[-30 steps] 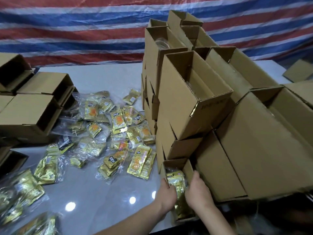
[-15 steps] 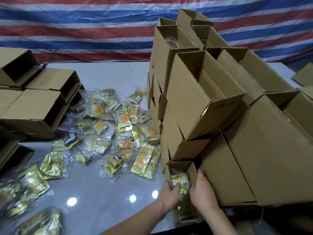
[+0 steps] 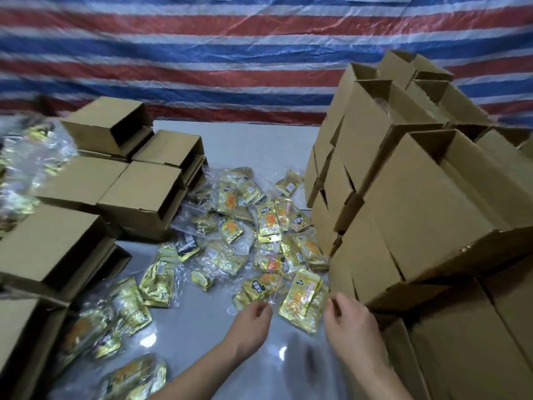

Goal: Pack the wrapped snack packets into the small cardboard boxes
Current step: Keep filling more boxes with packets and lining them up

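Note:
Several gold foil snack packets in clear wrap lie scattered over the middle of the grey table. One wrapped bundle of gold packets lies nearest me, between my two hands. My left hand hovers just left of it, fingers loosely curled and holding nothing. My right hand hovers just right of it, fingers also loosely curled and empty, close to the foot of the tall stack of small cardboard boxes on the right.
More small cardboard boxes lie on their sides along the left. Further gold packets sit at the near left, and a bag of them at the far left. A red, white and blue striped tarp hangs behind.
Both hands have left the low box at the stack's foot, where they were pushing in a gold packet, and moved left over the loose packets. The view has swung left.

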### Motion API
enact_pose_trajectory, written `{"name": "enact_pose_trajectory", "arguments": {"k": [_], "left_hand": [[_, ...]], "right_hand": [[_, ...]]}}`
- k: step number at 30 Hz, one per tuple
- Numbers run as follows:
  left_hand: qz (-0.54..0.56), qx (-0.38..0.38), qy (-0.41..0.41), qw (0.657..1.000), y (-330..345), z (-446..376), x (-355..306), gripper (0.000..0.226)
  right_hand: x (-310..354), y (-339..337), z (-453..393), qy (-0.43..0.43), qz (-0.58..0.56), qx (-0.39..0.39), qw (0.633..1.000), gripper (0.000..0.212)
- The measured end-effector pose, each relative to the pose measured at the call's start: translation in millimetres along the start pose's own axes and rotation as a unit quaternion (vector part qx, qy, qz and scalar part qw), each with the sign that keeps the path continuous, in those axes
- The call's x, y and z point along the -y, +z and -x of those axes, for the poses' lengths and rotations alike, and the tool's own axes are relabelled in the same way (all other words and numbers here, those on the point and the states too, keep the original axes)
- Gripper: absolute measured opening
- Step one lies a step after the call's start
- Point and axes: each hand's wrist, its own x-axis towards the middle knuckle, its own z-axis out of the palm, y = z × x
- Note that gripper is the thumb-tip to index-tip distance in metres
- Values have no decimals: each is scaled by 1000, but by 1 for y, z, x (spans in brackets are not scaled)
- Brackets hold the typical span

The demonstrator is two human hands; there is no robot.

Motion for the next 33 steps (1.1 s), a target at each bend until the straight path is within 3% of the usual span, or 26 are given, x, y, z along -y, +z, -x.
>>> {"name": "enact_pose_trajectory", "arguments": {"k": [7, 11, 14, 18, 25, 29, 33], "left_hand": [[-2, -92, -2, 996, -105, -8, 52, 31], [-80, -90, 6, 993, -142, -1, 95, 27], [-153, -90, 17, 984, -177, -2, 124, 12], [-195, -118, 3, 974, -206, -4, 152, 28], [-187, -201, 39, 961, -231, -4, 137, 22], [-207, -295, 69, 930, -285, -18, 101, 35], [-243, -406, 104, 875, -371, -63, 40, 49]], "right_hand": [[73, 60, -25, -54, -21, 98, 994, 16], [101, 89, -32, -53, -14, 159, 986, 15], [125, 113, -41, -65, -21, 169, 983, 12], [143, 140, -42, -77, -12, 208, 975, 14], [158, 149, -57, -109, 19, 263, 958, 14], [185, 153, -78, -142, 7, 271, 952, 25], [227, 146, -112, -200, 14, 265, 943, 45]]}}
